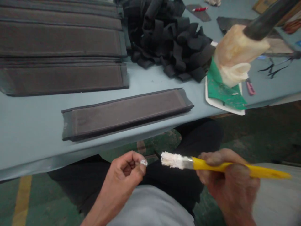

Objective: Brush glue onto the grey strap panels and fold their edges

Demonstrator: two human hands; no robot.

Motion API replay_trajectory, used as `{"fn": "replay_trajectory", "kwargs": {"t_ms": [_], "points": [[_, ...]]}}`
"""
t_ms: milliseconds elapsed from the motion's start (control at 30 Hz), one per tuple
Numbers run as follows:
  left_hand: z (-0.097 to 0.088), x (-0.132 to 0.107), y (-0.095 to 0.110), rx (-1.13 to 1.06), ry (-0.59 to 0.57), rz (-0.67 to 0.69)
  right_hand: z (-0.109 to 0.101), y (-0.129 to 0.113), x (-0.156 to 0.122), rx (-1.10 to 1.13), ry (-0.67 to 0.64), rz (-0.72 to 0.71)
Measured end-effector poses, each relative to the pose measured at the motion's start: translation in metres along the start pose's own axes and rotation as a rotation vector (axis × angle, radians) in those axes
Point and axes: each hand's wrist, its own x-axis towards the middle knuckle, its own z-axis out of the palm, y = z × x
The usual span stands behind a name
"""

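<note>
Yellow brush (199, 164) up over the lap (169, 182)

The right hand (231, 183) has its fingers clamped round the handle (258, 171), bristles (172, 160) aimed at the left hand (124, 175), whose thumb and forefinger pinch a whitish bit (144, 162). Past them I see dark panels (131, 110) on a blue worktop (35, 125), a green floor (43, 202) below.

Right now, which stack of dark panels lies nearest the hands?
The lone stack at the front edge of the table, beyond the left hand; the other stacks lie farther back, upper left.
</note>
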Motion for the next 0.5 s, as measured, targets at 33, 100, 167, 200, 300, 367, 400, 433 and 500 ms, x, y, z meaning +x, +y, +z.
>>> {"fn": "replay_trajectory", "kwargs": {"t_ms": [33,100,167,200,300,367,400,433,500], "points": [[0.005,-0.002,0.005,-0.043,-0.07,-0.017,0.006,0.003,0.006,0.04,-0.026,-0.005],[0.011,-0.003,0.015,-0.071,-0.157,-0.046,0.015,0.008,0.012,0.107,-0.101,-0.015],[0.011,-0.002,0.021,-0.063,-0.174,-0.059,0.019,0.01,0.012,0.151,-0.154,0.027],[0.01,-0.002,0.023,-0.058,-0.171,-0.06,0.019,0.011,0.011,0.164,-0.149,0.054],[0.007,-0.003,0.024,-0.04,-0.183,-0.022,0.015,0.012,0.008,0.165,-0.137,0.099],[0.007,-0.005,0.024,-0.002,-0.194,0.009,0.013,0.014,0.009,0.162,-0.142,0.091],[0.008,-0.006,0.024,0.019,-0.19,0.022,0.012,0.016,0.009,0.161,-0.155,0.082],[0.009,-0.007,0.024,0.038,-0.181,0.033,0.011,0.017,0.01,0.159,-0.168,0.074],[0.012,-0.008,0.025,0.067,-0.163,0.058,0.011,0.018,0.011,0.143,-0.195,0.053]]}}
